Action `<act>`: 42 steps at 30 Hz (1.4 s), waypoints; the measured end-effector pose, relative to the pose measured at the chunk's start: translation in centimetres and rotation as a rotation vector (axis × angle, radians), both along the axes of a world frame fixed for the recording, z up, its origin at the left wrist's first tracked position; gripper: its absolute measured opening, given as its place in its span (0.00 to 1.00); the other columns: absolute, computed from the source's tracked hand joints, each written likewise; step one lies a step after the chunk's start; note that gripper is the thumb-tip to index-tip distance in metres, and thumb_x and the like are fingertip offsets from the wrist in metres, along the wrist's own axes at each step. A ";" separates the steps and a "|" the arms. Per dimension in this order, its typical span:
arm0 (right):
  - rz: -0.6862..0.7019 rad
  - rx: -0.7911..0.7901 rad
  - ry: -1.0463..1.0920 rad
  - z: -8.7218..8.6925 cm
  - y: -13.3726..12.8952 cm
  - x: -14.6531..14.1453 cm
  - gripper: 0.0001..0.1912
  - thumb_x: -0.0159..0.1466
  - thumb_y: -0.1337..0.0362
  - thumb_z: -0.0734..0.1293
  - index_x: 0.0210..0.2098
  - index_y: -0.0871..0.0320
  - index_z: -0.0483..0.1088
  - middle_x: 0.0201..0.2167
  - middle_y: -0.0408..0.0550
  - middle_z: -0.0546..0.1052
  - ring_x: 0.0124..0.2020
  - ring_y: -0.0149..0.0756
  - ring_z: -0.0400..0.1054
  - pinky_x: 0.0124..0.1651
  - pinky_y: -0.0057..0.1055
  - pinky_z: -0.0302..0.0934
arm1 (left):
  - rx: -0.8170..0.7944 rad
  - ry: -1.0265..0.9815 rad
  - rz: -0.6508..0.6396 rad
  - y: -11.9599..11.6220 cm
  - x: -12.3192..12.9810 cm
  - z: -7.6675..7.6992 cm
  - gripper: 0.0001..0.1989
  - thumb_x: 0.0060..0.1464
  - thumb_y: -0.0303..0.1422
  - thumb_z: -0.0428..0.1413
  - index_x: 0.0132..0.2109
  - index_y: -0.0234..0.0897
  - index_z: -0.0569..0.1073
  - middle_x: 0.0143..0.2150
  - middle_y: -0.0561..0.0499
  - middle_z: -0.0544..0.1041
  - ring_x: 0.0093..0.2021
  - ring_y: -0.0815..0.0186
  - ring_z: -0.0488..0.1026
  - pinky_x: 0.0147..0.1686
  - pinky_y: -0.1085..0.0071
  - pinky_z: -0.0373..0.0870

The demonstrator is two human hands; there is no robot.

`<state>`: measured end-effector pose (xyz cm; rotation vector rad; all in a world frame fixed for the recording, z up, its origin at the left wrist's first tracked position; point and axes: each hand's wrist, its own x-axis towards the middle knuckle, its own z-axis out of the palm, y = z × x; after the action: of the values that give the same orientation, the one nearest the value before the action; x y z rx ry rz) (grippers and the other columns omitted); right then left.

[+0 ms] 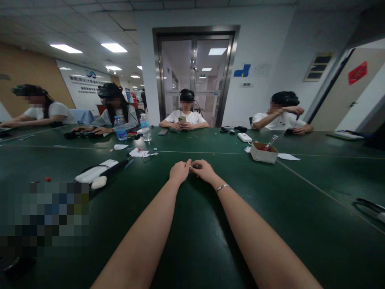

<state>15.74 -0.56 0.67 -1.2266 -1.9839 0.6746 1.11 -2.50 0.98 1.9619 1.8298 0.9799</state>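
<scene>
Both my arms reach out over the dark green table (192, 249), and the hands meet near its middle. My left hand (179, 171) is closed, its thumb and fingers pressed together at one end of a small dark object (197, 166). My right hand (206, 172), below a silver bracelet on the wrist, is closed round the same object from the other side. The object is thin, with a light tip toward my left hand; it is too small to name. My fingers hide part of it.
At the left lie a white device (96, 171) with cables and a white mouse-like item (99, 183). Paper scraps (138, 152) and two bottles (145, 128) stand beyond. A small box (264, 153) is right of centre. Several people sit across the table.
</scene>
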 end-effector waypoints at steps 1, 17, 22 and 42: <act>-0.018 -0.006 0.008 0.1 0.0 0.1 0.07 0.58 0.66 0.69 0.36 0.59 0.72 0.33 0.44 0.65 0.16 0.18 0.60 0.18 0.17 0.59 | 0.042 -0.022 0.006 0.1 0.0 -0.1 0.25 0.59 0.48 0.38 0.33 0.38 0.73 0.35 0.45 0.74 0.34 0.61 0.71 0.34 0.68 0.64; -0.110 -0.032 0.074 0.0 0.0 0.7 0.08 0.57 0.68 0.70 0.38 0.60 0.72 0.37 0.48 0.64 0.20 0.22 0.63 0.19 0.20 0.62 | 0.134 -0.483 -0.358 1.6 -0.5 -1.3 0.09 0.51 0.30 0.54 0.41 0.37 0.75 0.40 0.48 0.77 0.42 0.64 0.73 0.46 0.67 0.68; -0.098 -0.025 0.076 -0.5 0.6 0.8 0.08 0.56 0.69 0.70 0.37 0.62 0.73 0.39 0.50 0.65 0.22 0.23 0.63 0.22 0.21 0.64 | 0.142 -0.451 -0.293 1.8 -0.6 -1.5 0.09 0.52 0.32 0.54 0.40 0.36 0.75 0.39 0.48 0.77 0.40 0.65 0.73 0.43 0.69 0.69; -0.077 0.248 -0.089 0.0 0.3 0.4 0.08 0.55 0.70 0.70 0.36 0.59 0.73 0.33 0.44 0.64 0.33 0.32 0.62 0.40 0.29 0.59 | 0.090 -0.274 -0.064 0.9 -0.8 -0.6 0.18 0.53 0.47 0.49 0.32 0.37 0.74 0.28 0.52 0.75 0.30 0.67 0.70 0.28 0.73 0.60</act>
<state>16.18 -0.26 0.63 -1.1918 -2.0118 0.3292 0.32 -1.59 0.37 1.8179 1.5892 1.2599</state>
